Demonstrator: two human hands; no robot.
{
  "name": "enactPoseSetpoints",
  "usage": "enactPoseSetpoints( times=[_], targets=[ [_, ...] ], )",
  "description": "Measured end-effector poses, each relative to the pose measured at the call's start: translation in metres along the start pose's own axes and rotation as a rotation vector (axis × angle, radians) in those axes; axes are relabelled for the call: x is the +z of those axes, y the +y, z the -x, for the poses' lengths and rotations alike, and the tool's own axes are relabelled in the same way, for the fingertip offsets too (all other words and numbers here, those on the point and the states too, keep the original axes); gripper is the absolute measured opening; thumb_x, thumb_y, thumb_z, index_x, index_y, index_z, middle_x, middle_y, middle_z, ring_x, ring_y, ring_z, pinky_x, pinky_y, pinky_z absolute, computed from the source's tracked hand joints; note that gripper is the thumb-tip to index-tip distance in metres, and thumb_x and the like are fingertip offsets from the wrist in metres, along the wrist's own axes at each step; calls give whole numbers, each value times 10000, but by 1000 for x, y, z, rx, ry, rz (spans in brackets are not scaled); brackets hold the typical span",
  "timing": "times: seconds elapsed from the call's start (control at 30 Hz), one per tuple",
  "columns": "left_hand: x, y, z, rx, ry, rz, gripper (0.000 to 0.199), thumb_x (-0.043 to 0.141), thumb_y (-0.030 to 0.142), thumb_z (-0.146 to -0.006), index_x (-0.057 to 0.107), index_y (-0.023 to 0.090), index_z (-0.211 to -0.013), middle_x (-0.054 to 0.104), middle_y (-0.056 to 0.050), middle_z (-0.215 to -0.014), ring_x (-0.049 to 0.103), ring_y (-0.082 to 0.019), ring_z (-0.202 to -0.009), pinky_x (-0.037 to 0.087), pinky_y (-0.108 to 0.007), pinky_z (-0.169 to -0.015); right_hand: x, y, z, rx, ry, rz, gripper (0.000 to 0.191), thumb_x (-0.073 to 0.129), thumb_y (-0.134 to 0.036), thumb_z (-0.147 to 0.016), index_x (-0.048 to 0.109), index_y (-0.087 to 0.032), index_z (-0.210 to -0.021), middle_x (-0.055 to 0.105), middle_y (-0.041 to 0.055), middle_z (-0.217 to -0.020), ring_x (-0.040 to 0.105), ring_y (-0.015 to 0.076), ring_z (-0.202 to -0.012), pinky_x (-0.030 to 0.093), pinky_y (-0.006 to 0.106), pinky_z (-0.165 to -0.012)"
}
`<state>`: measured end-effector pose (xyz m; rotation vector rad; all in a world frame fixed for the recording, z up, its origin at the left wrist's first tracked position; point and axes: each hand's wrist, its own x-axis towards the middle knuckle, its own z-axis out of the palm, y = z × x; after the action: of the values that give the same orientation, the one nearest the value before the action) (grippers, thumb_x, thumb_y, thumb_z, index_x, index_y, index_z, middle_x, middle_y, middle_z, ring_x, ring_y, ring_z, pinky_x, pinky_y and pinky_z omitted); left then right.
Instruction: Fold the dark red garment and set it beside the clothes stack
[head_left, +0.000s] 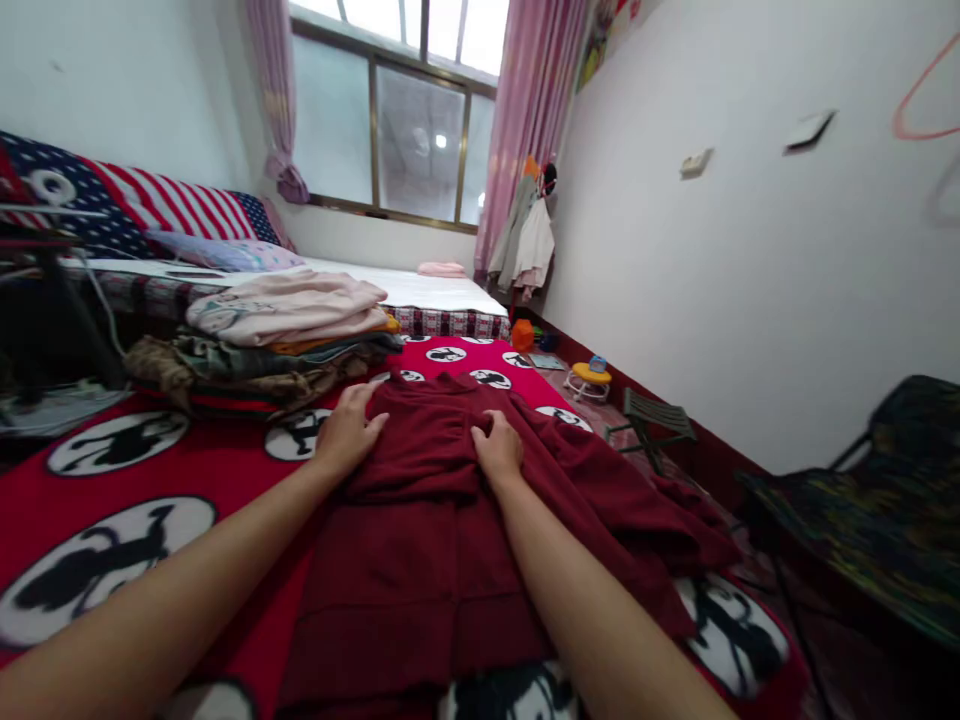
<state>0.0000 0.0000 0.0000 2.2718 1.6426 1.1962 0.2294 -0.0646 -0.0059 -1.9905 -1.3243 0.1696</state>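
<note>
A dark red garment (420, 560) lies spread on a red blanket (225, 470) printed with black-and-white circles. My left hand (346, 428) rests flat on the garment's upper left part, fingers apart. Near the top middle of the garment, my right hand (496, 446) presses down with its fingers curled into a fold of the cloth. Both forearms reach forward over the garment. The garment's right side is bunched in loose folds toward the bed's edge.
A stack of folded clothes (285, 330) sits just beyond my left hand. A second bed (420, 290) with pillows stands by the window. On the floor to the right are a small stool (652, 415), toys (589, 378) and a folding chair (862, 480).
</note>
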Motion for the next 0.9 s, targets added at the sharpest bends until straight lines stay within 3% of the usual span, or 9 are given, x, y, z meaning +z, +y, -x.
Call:
enactPoseSetpoints(
  times=[0.1, 0.17, 0.33, 0.4, 0.47, 0.57, 0.67, 0.77, 0.9],
  targets=[
    [3, 7, -17, 22, -163, -125, 348, 636, 336, -790, 671, 224, -1117, 642, -86, -1157, 637, -243, -978, 496, -331, -863, -2, -3, -7, -56, -32, 70, 295, 583, -288, -844, 659, -239, -1125, 715, 85, -1066, 662, 254, -1008, 486, 334, -851],
    [2, 7, -27, -11, -198, -167, 173, 628, 313, -803, 723, 215, -909, 695, -77, -999, 646, -251, -952, 487, -321, -838, -6, -9, -20, -114, -39, 72, 237, 571, -285, -838, 699, -238, -1032, 726, 78, -1016, 664, 257, -993, 485, 329, -846],
    [1, -1, -36, -160, 8, -150, 172, 558, 273, -853, 694, 175, -891, 688, -93, -939, 640, -236, -916, 482, -320, -847, -4, -22, -55, -198, 68, 15, 301, 504, -163, -831, 686, -192, -1069, 705, 89, -1045, 648, 230, -996, 473, 319, -899],
    [2, 0, -30, -129, 77, -167, 191, 586, 232, -824, 666, 170, -986, 649, -98, -1028, 619, -237, -970, 479, -332, -881, 8, -21, -56, -205, 82, 22, 361, 528, -156, -820, 640, -155, -1163, 663, 125, -1140, 628, 241, -1037, 469, 337, -928],
    [3, 4, -20, -7, 115, -158, 254, 608, 214, -805, 648, 175, -1052, 608, -98, -1104, 588, -242, -1038, 468, -347, -925, 21, -14, -50, -229, 59, 33, 421, 557, -213, -832, 590, -124, -1242, 618, 161, -1215, 595, 265, -1101, 453, 370, -969],
    [2, 15, -2, 214, -32, -29, 151, 586, 228, -832, 700, 182, -920, 638, -75, -1032, 594, -220, -1007, 467, -339, -931, 34, -3, -42, -271, 25, 3, 432, 534, -253, -854, 582, -102, -1256, 602, 178, -1232, 559, 281, -1152, 423, 407, -1018],
    [-5, 25, 16, 292, -236, 164, 182, 576, 276, -859, 726, 178, -823, 685, -54, -900, 632, -176, -860, 489, -294, -837, 33, 5, -40, -309, 69, -104, 405, 493, -133, -792, 624, -75, -1171, 627, 175, -1158, 579, 260, -1095, 436, 387, -1010],
    [-20, 32, 33, 313, -311, 212, 261, 641, 420, -827, 739, 189, -898, 696, -56, -930, 636, -176, -846, 486, -284, -795, 23, 12, -37, -399, 85, -187, 470, 443, -7, -638, 677, -124, -1028, 640, 123, -1097, 581, 224, -1078, 436, 348, -1014],
    [-38, 37, 51, 430, -436, 37, 477, 778, 451, -678, 704, 257, -1107, 669, -51, -1024, 612, -222, -944, 474, -300, -812, 17, 20, -26, -592, -8, -234, 551, 452, -5, -535, 703, -221, -976, 577, 60, -1253, 514, 234, -1204, 402, 391, -1052]
  ],
)
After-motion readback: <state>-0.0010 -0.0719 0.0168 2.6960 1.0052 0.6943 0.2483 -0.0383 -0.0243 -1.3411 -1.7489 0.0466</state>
